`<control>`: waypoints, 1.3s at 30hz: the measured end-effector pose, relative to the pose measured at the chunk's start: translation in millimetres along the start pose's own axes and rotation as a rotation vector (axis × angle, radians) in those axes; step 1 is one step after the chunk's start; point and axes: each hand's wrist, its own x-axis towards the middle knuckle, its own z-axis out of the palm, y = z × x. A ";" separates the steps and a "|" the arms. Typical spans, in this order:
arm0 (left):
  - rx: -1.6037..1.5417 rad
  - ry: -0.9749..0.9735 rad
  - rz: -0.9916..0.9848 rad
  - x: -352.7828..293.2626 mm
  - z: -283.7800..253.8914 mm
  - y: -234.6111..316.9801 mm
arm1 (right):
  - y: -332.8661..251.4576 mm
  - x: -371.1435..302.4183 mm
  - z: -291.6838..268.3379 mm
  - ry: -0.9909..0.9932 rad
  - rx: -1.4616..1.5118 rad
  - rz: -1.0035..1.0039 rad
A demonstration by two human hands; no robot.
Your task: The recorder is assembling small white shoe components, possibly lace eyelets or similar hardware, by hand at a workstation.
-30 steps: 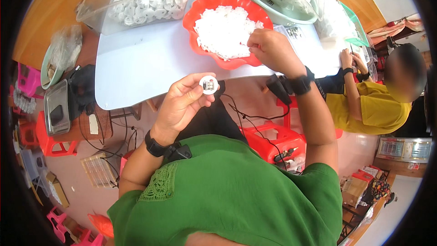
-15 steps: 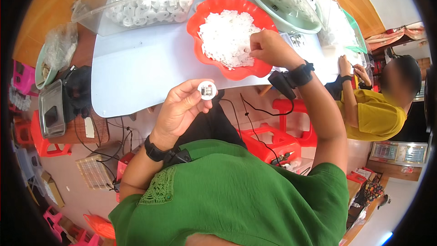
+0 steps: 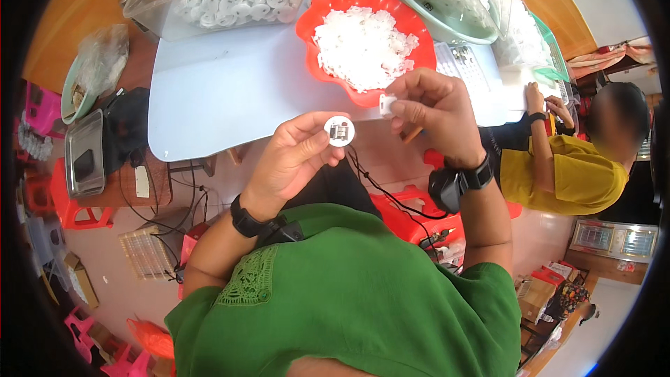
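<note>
Between the thumb and fingers of my left hand (image 3: 301, 157) is a small round white plastic part (image 3: 340, 131), with dark and metallic pieces set in its face. To its right, my right hand (image 3: 436, 112) pinches a small flat white plastic piece (image 3: 386, 104) with a slot in it. The two parts are apart, both held just off the table's near edge. Just beyond my hands stands a red wavy-rimmed bowl (image 3: 307, 47), heaped with small white plastic pieces (image 3: 363, 45).
The bowl rests on a pale blue table (image 3: 216, 91). A clear bin (image 3: 160, 10) of round white parts stands at the far left, a pale green basin (image 3: 453, 31) at the far right. A co-worker in a yellow shirt (image 3: 565, 174) works at the right. Cables (image 3: 377, 185) hang below.
My right hand has come out of the red bowl toward me, now with a small white piece in its fingers. My left hand with the round part has shifted slightly right.
</note>
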 end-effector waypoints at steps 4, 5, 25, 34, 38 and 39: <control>-0.026 -0.046 -0.004 -0.9 7.0 -3.2 | 15.3 -20.0 26.4 0.026 0.166 -0.081; -0.023 -0.045 -0.006 -2.5 9.2 -4.3 | 19.9 -21.8 30.5 0.027 0.170 -0.083; 0.089 -0.043 0.045 -11.7 24.9 -6.7 | 26.9 -36.2 48.9 0.124 -0.102 -0.315; 0.138 -0.032 0.071 -9.8 23.9 -8.3 | 25.1 -36.7 45.4 0.134 -0.080 -0.260; 0.133 -0.036 0.076 -9.5 25.1 -8.1 | 27.5 -36.6 47.4 0.110 -0.092 -0.342; 0.138 -0.036 0.077 -9.5 25.3 -8.2 | 27.7 -37.0 47.2 0.110 -0.092 -0.341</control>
